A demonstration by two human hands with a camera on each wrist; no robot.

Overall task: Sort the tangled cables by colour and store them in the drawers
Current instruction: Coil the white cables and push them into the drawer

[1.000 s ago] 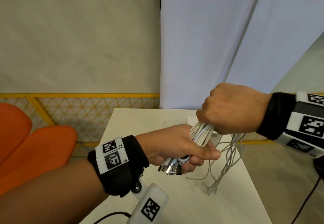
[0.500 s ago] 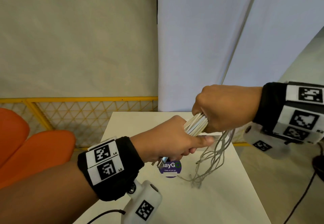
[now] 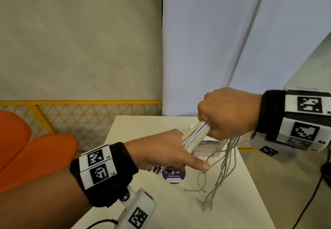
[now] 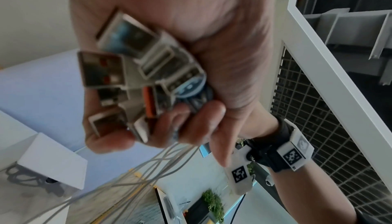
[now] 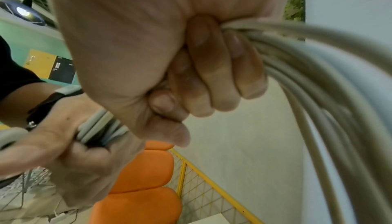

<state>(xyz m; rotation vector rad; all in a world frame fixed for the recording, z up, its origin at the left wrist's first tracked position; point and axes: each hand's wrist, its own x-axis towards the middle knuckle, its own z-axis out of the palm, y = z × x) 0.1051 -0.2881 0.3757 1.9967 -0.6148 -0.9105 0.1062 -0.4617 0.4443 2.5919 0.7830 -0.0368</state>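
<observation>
Both hands (image 3: pixel 161 150) (image 3: pixel 229 114) now pull the white cables (image 3: pixel 195 135) further apart.

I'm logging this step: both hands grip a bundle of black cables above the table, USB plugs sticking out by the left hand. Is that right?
Not quite: the cables are white, not black, as the head view shows. The rest holds: the left hand and right hand both grip the bundle above the table, and the left wrist view shows USB plugs sticking out by the left hand.

A white table (image 3: pixel 143 132) bears a round purple sticker (image 3: pixel 173 176) (partly hidden).
</observation>
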